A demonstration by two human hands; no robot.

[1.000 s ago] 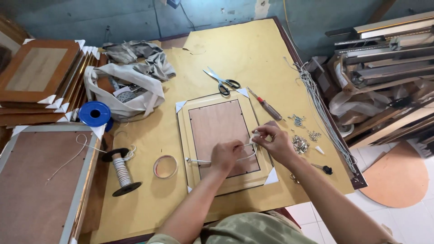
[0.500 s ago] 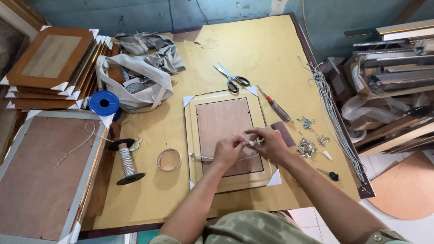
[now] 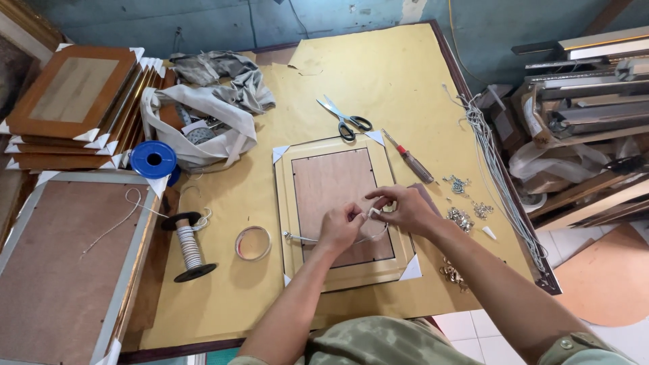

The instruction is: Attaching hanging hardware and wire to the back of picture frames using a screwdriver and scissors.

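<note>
Picture frame (image 3: 341,213) lies face-down at table centre, brown backing board up, white corner protectors on. Both hands work over its right side: left hand (image 3: 340,226) pinches the white cord (image 3: 318,238), right hand (image 3: 400,208) pinches the cord's end at about 3 o'clock of the frame; fingers of both closed on the cord. Cord runs slack across the backing toward 9 o'clock.

Judgement: cord is thin, soft and light, likely slippery, best gripped close to its end with fingertips. Frame looks stiff and fairly light, edges the place to hold.

Scissors (image 3: 345,119) at 12 o'clock, screwdriver (image 3: 410,157) at 2, cord spool (image 3: 190,247) and tape ring (image 3: 253,242) at 9.
</note>
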